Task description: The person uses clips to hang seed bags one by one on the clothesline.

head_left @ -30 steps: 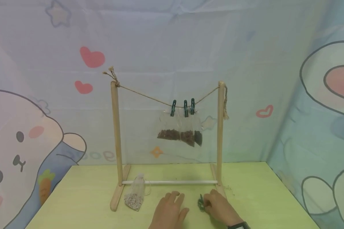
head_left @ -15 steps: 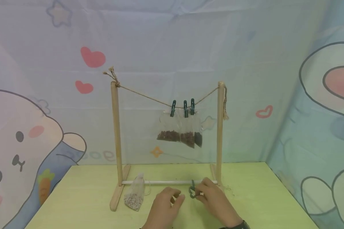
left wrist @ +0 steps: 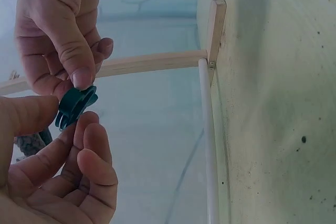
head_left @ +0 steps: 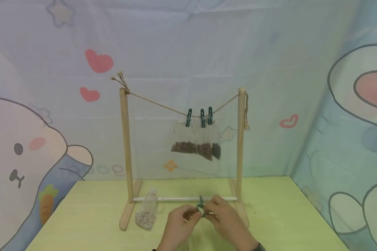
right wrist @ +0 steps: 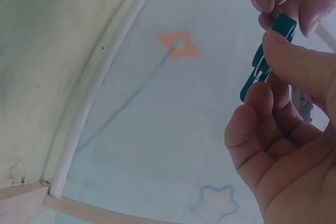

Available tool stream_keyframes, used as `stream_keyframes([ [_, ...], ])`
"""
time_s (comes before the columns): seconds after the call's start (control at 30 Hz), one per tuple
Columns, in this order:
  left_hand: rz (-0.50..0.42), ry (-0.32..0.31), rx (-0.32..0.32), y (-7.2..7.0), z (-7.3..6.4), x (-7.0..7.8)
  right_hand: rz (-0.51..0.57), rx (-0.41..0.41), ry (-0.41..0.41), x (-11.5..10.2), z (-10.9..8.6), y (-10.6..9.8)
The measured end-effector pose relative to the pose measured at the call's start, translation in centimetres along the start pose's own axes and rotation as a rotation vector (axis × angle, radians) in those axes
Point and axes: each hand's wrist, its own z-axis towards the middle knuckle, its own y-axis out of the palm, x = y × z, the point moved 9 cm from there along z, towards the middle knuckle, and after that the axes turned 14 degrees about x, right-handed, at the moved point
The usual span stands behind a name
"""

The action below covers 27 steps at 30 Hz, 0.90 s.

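Note:
Just in front of the rack's white crossbar, a dark green clothespin (head_left: 201, 201) is held between both hands, above the yellow table. My right hand (head_left: 228, 220) pinches it between thumb and fingers. From the other side, my left hand (head_left: 179, 223) has thumb and index finger on the same clothespin (left wrist: 76, 104), as the left wrist view shows. Seen from the right wrist, the clothespin (right wrist: 269, 59) lies slanted beneath the right thumb, and left fingertips meet its upper end. The fingers partly cover it.
A wooden rack (head_left: 126, 146) stands behind the hands, with a sagging rope (head_left: 157, 103) between its posts. Three green clothespins hold clear bags (head_left: 184, 147) with dark contents on it. Left of the hands lies a mesh drawstring bag (head_left: 146, 218) of pale grains on the table (head_left: 91, 212).
My right hand has lifted the clothespin off the table and carried it left. My left hand has closed from relaxed fingers to a pinch on it. The hanging bags stay put.

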Motion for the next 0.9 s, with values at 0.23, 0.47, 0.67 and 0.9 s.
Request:
stream_keyframes([
  [0.23,-0.022,0.025,0.041,-0.4,0.0,0.3,0.018,0.014,-0.013,-0.2,-0.1,0.1],
  [0.47,0.161,0.301,0.221,-1.5,-0.2,2.6,0.149,0.029,0.349,2.5,-0.1,-0.2],
  [0.67,0.416,0.704,0.369,-1.6,-1.6,5.8,0.301,0.004,0.611,4.5,-0.7,-0.3],
  [0.9,0.477,0.867,0.360,-0.9,-2.4,6.9,0.453,-0.092,0.755,5.5,-1.5,0.5],
])
